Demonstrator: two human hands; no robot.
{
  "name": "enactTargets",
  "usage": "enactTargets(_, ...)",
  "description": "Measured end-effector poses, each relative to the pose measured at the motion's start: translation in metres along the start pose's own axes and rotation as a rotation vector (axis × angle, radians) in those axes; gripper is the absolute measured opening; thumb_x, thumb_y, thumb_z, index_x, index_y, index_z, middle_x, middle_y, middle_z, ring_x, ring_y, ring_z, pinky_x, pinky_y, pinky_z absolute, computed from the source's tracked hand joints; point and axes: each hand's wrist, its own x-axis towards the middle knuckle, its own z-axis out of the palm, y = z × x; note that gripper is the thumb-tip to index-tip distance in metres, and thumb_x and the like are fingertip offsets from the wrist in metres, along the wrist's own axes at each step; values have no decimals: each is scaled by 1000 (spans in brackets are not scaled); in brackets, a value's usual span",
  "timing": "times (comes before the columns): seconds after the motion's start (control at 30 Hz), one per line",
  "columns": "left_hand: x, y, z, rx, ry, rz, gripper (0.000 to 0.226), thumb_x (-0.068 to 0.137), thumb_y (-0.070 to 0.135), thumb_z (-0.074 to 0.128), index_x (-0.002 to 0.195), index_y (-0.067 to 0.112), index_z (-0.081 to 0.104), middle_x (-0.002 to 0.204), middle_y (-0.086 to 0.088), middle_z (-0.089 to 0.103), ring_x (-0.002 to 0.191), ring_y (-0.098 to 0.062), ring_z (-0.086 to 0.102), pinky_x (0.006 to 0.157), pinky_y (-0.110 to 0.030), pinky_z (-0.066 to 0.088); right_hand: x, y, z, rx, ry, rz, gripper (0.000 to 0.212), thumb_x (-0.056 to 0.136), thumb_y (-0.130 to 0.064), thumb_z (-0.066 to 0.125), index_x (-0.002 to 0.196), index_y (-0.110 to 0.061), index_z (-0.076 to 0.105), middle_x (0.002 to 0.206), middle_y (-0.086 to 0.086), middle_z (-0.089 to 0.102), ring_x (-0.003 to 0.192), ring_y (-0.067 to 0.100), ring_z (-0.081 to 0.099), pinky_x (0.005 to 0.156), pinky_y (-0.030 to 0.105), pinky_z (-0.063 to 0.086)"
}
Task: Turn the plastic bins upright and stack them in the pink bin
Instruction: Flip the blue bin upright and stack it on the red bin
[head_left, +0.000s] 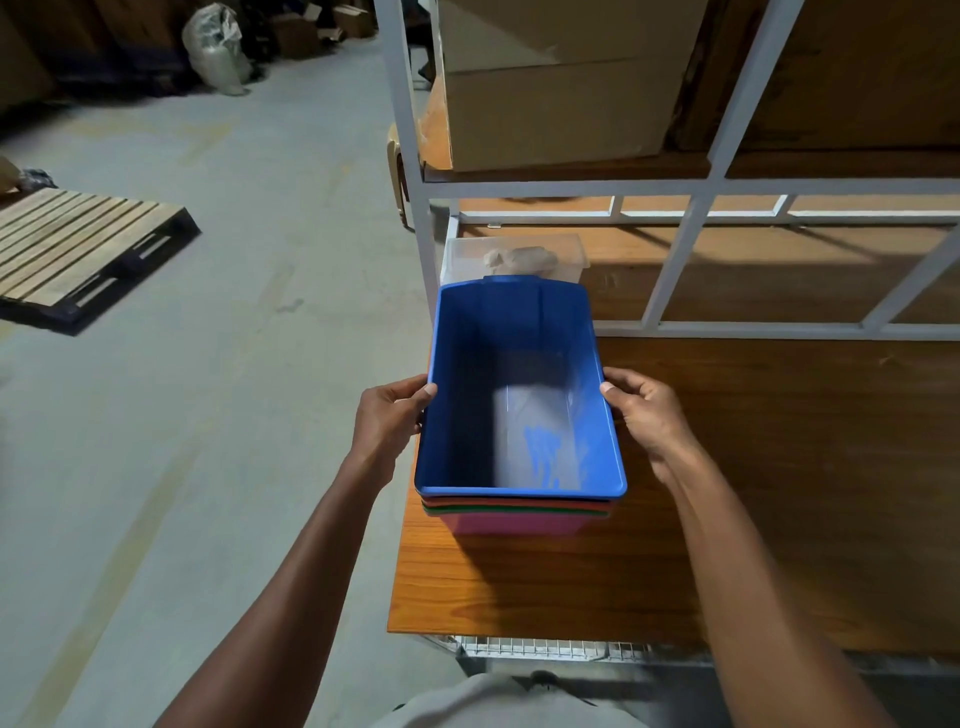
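Note:
A blue plastic bin (519, 488) stands upright and empty at the left end of a wooden table (753, 519). It sits on top of a nested stack: below its rim show an orange rim (519, 503), a green rim (519, 512) and the pink bin (519, 525) at the bottom. My left hand (392, 415) grips the blue bin's left rim, thumb over the edge. My right hand (644, 410) grips its right rim the same way.
A clear plastic container (571, 249) with a crumpled brownish lump lies just behind the bins. A white metal rack frame (696, 218) with cardboard boxes (550, 104) rises behind the table. On the concrete floor to the left lies a wooden pallet (78, 249).

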Motion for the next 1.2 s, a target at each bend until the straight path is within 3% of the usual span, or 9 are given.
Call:
enactTargets(0.2, -2, -3, 3, 73, 31, 23, 36, 100, 27, 70, 133, 13, 73, 127, -8, 76, 102, -26, 69, 74, -29, 56, -2, 1, -2, -54, 20, -2, 33, 104, -21, 63, 137, -19, 67, 133, 0, 69, 118, 16, 63, 78, 23, 50)
enactTargets(0.37, -8, -2, 1, 72, 79, 56, 36, 99, 28, 71, 133, 15, 72, 128, -7, 74, 94, -22, 70, 76, -31, 56, -6, -2, -4, -66, 57, -22, 33, 105, -19, 60, 137, -22, 66, 133, -1, 64, 100, 8, 59, 76, 23, 50)
enactTargets(0.5, -14, 0, 1, 50, 140, 87, 34, 100, 29, 70, 132, 17, 72, 133, -7, 71, 103, -29, 70, 73, -25, 56, -12, -6, -4, -59, 94, -36, 32, 105, -19, 59, 136, -23, 66, 136, -1, 63, 113, 15, 60, 89, 31, 53)
enactTargets(0.57, -18, 2, 1, 45, 143, 92, 31, 100, 29, 69, 130, 19, 73, 132, -6, 71, 106, -31, 70, 71, -24, 56, -15, -6, -4, -53, 95, -42, 31, 105, -19, 59, 136, -23, 66, 136, 0, 63, 114, 15, 60, 85, 29, 53)
enactTargets(0.73, -33, 10, 3, 16, 118, 106, 22, 101, 29, 68, 121, 24, 73, 128, -4, 72, 96, -23, 67, 78, -34, 57, -26, -6, 1, -33, 86, -59, 31, 105, -19, 59, 135, -21, 66, 135, 1, 65, 122, 21, 60, 79, 24, 51)
enactTargets(0.83, -41, 14, 3, 4, 99, 109, 25, 102, 29, 66, 124, 21, 74, 128, -4, 73, 94, -21, 66, 86, -41, 58, -33, -5, 2, -31, 100, -78, 30, 105, -19, 60, 134, -20, 67, 133, 1, 67, 112, 14, 61, 75, 21, 50)
enactTargets(0.93, -44, 15, 0, 18, 87, 146, 25, 103, 30, 65, 124, 21, 74, 127, -3, 74, 93, -18, 65, 72, -24, 56, -44, -4, 2, -45, 126, -93, 30, 105, -20, 60, 134, -20, 67, 133, 1, 67, 107, 11, 61, 77, 23, 52)
enactTargets(1.07, -45, 12, -2, 18, 34, 180, 28, 103, 31, 65, 125, 17, 76, 121, -4, 76, 84, -15, 67, 57, -11, 52, -62, 0, -1, -60, 177, -90, 31, 105, -22, 59, 135, -23, 67, 140, 1, 64, 124, 20, 62, 100, 40, 56)
enactTargets(1.2, -52, 12, 4, 16, -45, 181, 28, 103, 37, 64, 123, 22, 77, 114, 2, 76, 78, -11, 67, 59, -15, 52, -84, 7, -7, -38, 229, -86, 31, 105, -23, 60, 135, -27, 68, 141, -1, 63, 113, 16, 65, 80, 27, 56)
